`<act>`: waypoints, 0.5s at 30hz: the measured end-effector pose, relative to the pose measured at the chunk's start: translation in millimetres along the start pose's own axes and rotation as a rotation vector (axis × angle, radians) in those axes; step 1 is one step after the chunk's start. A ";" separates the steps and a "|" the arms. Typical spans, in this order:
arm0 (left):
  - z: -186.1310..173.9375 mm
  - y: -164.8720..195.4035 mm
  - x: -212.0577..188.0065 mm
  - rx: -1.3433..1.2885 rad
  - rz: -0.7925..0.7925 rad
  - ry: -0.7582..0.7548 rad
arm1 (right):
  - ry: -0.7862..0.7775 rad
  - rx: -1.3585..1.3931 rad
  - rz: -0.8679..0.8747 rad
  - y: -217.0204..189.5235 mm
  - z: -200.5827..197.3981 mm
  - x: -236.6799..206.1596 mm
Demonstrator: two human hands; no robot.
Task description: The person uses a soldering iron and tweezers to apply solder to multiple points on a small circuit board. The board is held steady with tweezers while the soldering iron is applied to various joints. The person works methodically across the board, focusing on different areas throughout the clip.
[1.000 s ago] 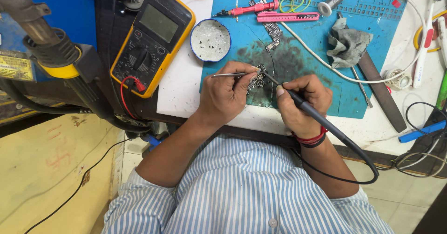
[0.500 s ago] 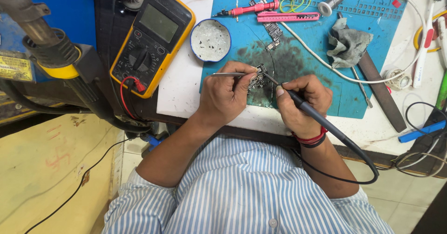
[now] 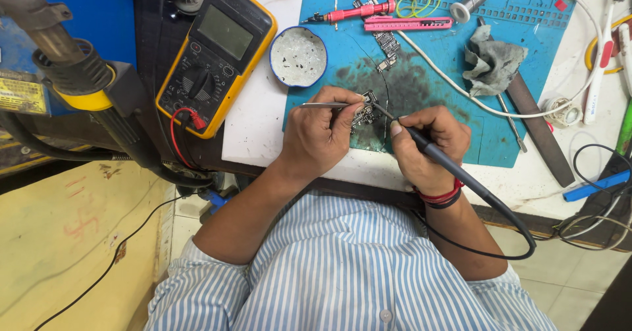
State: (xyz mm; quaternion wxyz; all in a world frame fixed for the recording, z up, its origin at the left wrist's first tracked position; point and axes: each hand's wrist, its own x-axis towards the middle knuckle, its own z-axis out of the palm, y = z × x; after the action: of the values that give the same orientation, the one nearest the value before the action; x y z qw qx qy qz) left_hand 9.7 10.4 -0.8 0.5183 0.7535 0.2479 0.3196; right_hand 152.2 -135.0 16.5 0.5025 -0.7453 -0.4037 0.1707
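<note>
Circuit board (image 3: 363, 112) mostly hidden under left hand (image 3: 320, 137), details unclear.

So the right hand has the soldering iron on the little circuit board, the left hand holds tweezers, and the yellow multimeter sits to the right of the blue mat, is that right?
Not quite. The head view shows the yellow multimeter to the left of the blue mat, not the right. The rest holds: the right hand has the soldering iron on the circuit board, and the left hand holds tweezers.
</note>
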 end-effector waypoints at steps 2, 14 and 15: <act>0.0 0.0 0.1 0.005 0.030 0.017 | 0.001 -0.003 -0.005 0.0 0.1 0.8; -0.2 0.8 0.5 -0.008 0.010 0.002 | 0.014 0.000 0.003 0.6 1.3 0.4; -0.7 0.7 0.7 -0.011 0.013 0.005 | 0.011 -0.008 -0.002 0.6 1.8 0.5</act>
State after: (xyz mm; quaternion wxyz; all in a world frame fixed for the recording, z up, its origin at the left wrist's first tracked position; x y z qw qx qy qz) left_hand 9.6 11.1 0.3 0.5196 0.7514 0.2426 0.3264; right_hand 151.6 -133.7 15.3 0.5018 -0.7477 -0.4026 0.1645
